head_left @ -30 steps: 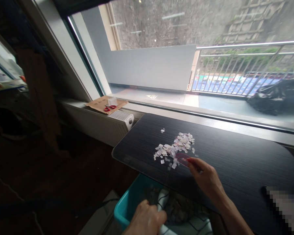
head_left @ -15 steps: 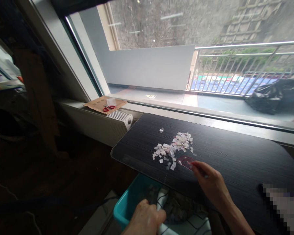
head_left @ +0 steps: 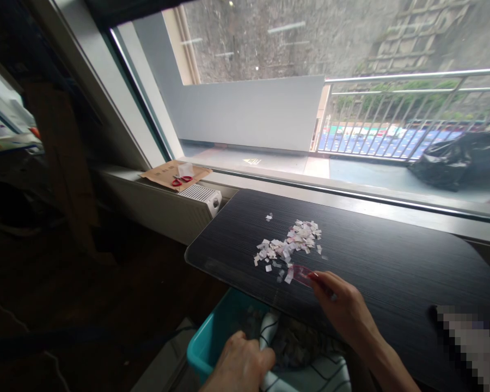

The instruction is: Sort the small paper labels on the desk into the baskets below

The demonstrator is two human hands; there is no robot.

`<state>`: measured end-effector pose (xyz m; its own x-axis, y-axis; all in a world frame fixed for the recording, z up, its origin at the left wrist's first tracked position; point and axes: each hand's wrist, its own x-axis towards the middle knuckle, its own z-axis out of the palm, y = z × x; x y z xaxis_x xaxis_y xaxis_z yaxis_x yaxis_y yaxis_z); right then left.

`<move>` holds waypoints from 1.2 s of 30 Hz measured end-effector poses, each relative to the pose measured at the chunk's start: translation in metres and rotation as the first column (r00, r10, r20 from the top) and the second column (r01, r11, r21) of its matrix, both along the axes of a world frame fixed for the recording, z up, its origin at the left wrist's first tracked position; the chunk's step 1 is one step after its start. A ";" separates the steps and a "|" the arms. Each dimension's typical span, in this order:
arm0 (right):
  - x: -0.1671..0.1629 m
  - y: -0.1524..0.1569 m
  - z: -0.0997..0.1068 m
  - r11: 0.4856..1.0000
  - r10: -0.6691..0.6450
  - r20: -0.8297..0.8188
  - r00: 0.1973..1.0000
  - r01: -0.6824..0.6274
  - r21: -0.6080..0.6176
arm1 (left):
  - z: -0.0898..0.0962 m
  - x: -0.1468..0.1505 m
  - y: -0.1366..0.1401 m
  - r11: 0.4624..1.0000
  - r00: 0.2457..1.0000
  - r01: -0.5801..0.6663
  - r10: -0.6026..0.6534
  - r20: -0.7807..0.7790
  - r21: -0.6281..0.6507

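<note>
My right hand pinches a thin, see-through pink plastic piece with a curved edge. That piece lies low over the dark table, its far end touching or nearly touching small white paper pieces scattered in a loose heap. Below the table edge, my left hand is closed around a pale band with dark lines, which crosses over a turquoise bin. Scraps show dimly inside the bin. Whether the band belongs to the bin, I cannot tell.
Red-handled scissors and a clear small box rest on a brown envelope above a white radiator. A window runs behind the table. A blurred-out object lies at the right.
My right hand has moved a little to the left with the pink plastic piece, which has come up to the nearest paper pieces. My left hand and the bin have hardly moved.
</note>
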<state>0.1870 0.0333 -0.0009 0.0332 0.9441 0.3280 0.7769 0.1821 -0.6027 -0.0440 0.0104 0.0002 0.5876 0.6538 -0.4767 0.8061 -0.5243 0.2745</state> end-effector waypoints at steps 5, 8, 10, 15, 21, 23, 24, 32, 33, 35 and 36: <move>0.003 -0.009 -0.001 1.000 0.014 -0.009 1.000 -0.014 0.003 | 0.012 -0.004 0.004 0.993 1.000 -0.027 0.025 -0.017 -0.114; 0.010 -0.015 -0.002 1.000 -0.007 -0.015 1.000 0.007 -0.008 | 0.015 -0.007 0.002 0.991 0.996 -0.072 0.077 0.041 -0.109; 0.014 -0.018 -0.003 1.000 -0.011 -0.016 1.000 0.011 -0.019 | 0.016 -0.008 0.001 0.990 0.993 -0.095 0.102 0.062 -0.102; 0.016 -0.022 -0.003 0.999 -0.018 -0.014 1.000 0.017 -0.049 | 0.015 -0.009 0.001 0.989 0.989 -0.105 0.115 0.093 -0.108; 0.011 -0.020 -0.001 0.999 0.004 -0.065 0.998 -0.007 -0.049 | 0.008 -0.012 -0.009 0.985 0.979 -0.172 0.172 0.106 -0.015; 0.011 -0.022 -0.001 0.998 0.003 -0.061 0.998 -0.007 -0.068 | 0.007 -0.013 -0.011 0.982 0.976 -0.189 0.185 0.114 0.023; 0.012 -0.024 -0.001 0.996 0.002 -0.059 0.998 -0.007 -0.083 | 0.007 -0.014 -0.012 0.982 0.976 -0.190 0.186 0.110 0.023; 0.014 -0.030 0.001 0.993 -0.035 -0.079 0.996 0.026 -0.118 | 0.004 -0.021 -0.005 0.976 0.975 -0.211 0.206 0.082 0.059; 0.013 -0.030 0.001 0.992 -0.039 -0.078 0.996 0.029 -0.127 | 0.004 -0.021 -0.005 0.975 0.975 -0.212 0.207 0.085 0.059; 0.013 -0.032 0.001 0.986 -0.037 -0.076 0.996 0.024 -0.167 | 0.004 -0.021 -0.006 0.975 0.974 -0.214 0.209 0.090 0.054; 0.013 -0.033 0.001 0.981 -0.030 -0.076 0.997 0.015 -0.192 | 0.004 -0.021 -0.007 0.975 0.974 -0.215 0.210 0.091 0.052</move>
<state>0.1998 0.0000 0.0000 0.0735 0.9878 0.1374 0.7285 0.0409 -0.6838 -0.0653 0.0035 0.0046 0.4685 0.7943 -0.3868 0.8762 -0.3615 0.3189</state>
